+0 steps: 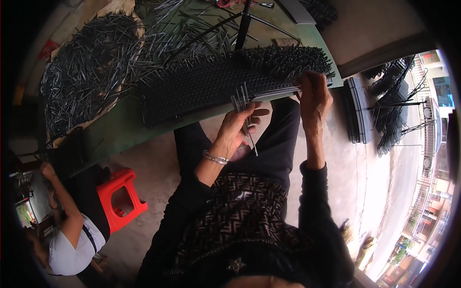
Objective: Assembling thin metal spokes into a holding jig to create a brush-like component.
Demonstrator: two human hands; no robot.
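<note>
My left hand (pixel 231 127), a bracelet at its wrist, is closed around a small bundle of thin grey rods (pixel 241 97), held just in front of the table edge. One rod slants downward out of the bundle. My right hand (pixel 315 101) is at the right end of a long black tray full of holes (pixel 192 93). Its fingers are pinched together and turned away, so whatever is between them is hidden. Many short dark rods (pixel 288 60) stand upright in the tray's far right part. Toward the left, the holes show bare.
A big heap of loose dark rods (pixel 91 67) lies at the left of the green table (pixel 113 141), with more scattered behind the tray. A black stand (pixel 244 26) rises there. A red stool (pixel 122 199) and another person (pixel 77 245) are at left; black racks (pixel 394 105) stand right.
</note>
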